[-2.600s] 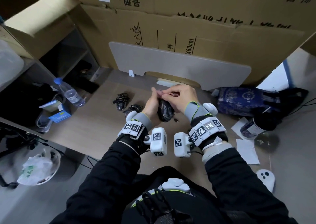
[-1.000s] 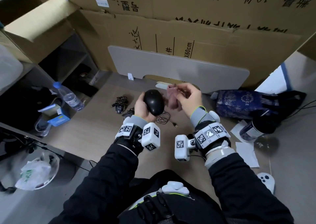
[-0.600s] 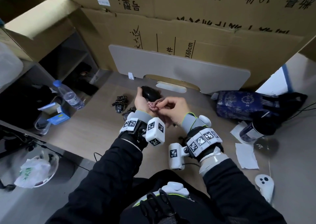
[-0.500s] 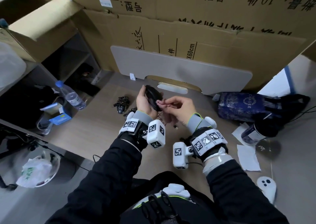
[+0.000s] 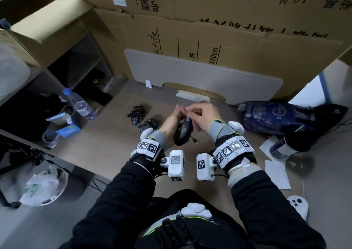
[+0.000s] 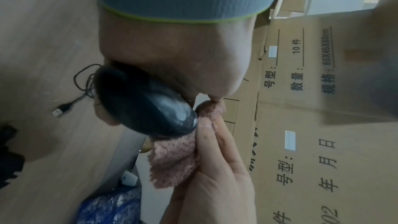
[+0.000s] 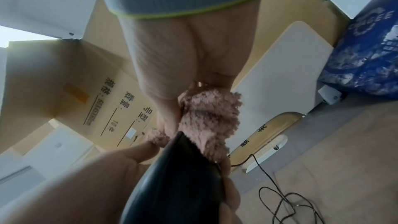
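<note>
Wiping looks underway on the glossy black plastic computer mouse [image 5: 183,133], gripped by the left hand [image 5: 170,122] above the pale wooden desk [image 5: 99,144]; the right hand [image 5: 202,115] pinches a fluffy pink cloth [image 6: 172,159] against it. Its thin black cable [image 6: 62,110] could snag, tugging it loose.

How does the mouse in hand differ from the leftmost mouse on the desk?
The held mouse is in the left hand, the right hand pinching a pink cloth against its end; the leftmost mouse lies untouched on the desk. The held mouse's cable trails loose; the other's is wound round its body. Both are black and wired.
</note>
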`<state>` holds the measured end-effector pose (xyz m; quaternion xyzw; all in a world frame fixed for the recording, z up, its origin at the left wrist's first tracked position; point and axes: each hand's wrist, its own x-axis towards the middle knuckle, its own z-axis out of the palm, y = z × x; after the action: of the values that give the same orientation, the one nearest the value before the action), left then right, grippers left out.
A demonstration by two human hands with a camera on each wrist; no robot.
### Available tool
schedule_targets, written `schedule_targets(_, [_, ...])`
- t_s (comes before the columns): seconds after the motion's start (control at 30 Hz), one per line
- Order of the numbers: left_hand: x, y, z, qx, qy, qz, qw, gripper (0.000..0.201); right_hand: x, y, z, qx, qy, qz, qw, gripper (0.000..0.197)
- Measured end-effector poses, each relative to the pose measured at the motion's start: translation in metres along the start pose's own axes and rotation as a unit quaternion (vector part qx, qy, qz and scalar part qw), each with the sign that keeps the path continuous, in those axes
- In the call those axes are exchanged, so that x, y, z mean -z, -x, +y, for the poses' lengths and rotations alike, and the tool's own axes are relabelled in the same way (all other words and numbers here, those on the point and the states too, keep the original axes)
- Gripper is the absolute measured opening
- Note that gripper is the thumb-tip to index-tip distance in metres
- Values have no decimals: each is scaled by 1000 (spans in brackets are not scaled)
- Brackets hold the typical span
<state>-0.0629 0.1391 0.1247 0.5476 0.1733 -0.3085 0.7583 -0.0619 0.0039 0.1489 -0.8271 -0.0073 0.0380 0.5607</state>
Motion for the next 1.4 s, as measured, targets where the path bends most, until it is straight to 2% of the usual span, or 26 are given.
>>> schedule_targets(0.07, [1,1,0,16,15,29,999,88,-5,1,-1,6,26,-21,999,17])
schedule_targets(0.2, [14,-6,3,24,81,49,995,91,-13,4,-3,42,102,-62,992,14])
schedule_targets(0.27, [21,-5,7,11,95,79,992,80,-15,9,-6,52,112,-98,988,15])
schedule_targets(0.37, [22,-1,12,-1,98,115,989,53,-23,14,-3,13,133,-150,980,21])
schedule_targets(0.47, [23,-3,10,3,125,118,985,32,-22,19,-4,8,141,-152,978,21])
schedule_targets(0.6, [25,-6,4,21,156,108,982,36,-13,26,-14,18,115,-175,978,19])
schedule_targets(0.67, [26,-10,2,32,167,131,977,36,-16,28,-14,-16,110,-203,973,20])
schedule_targets(0.73, [28,-11,2,49,174,147,972,47,-17,27,-10,-51,104,-233,966,18])
schedule_targets(0.77, [28,-9,4,63,176,144,972,53,-17,26,-9,-60,108,-248,961,16])
schedule_targets(0.83, [27,-5,7,77,185,124,972,51,-11,28,-15,-79,103,-263,956,16])
schedule_targets(0.9, [28,-4,11,52,195,109,973,44,-5,31,-17,-107,75,-241,962,15])
schedule_targets(1.03, [34,-6,13,8,138,107,985,38,-3,32,-9,-159,39,-180,970,20])
schedule_targets(1.13, [33,-2,11,-6,177,46,983,29,-6,31,-8,-167,25,-165,972,15])
schedule_targets(1.3, [25,0,8,-6,244,-29,969,40,-3,26,-7,-158,60,-132,977,15])
schedule_targets(1.4, [26,0,10,-2,269,-34,962,58,1,24,-8,-160,85,-65,981,16])
